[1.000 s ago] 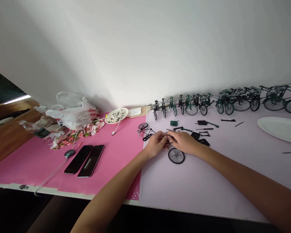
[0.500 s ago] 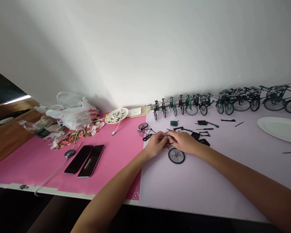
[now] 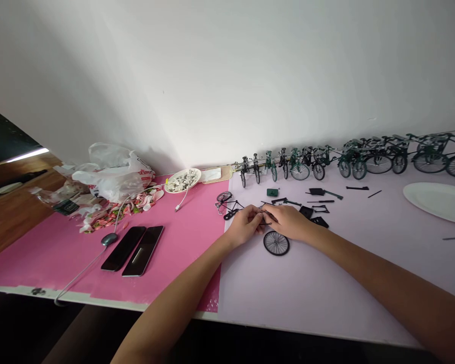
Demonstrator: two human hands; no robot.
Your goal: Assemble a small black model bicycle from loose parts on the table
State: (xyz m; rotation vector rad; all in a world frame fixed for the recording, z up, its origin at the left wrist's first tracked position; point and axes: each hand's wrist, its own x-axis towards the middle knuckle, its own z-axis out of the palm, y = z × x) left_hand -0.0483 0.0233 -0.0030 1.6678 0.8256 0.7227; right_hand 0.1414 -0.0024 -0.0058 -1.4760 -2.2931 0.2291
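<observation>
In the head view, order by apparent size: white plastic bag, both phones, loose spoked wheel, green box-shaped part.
1. White plastic bag
2. Left phone and right phone: alike, so unranked
3. Loose spoked wheel
4. Green box-shaped part

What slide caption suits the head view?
Both hands hold a small dark part beside a loose wheel, model bicycles lined behind.

Free near tabletop (image 3: 273, 296) up to obstructing wheel (image 3: 276, 243)

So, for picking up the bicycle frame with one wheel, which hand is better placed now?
Likely the left hand: the bicycle frame lies just beside it, while the right hand is farther away. Both hands hold a small dark part, though.
</observation>
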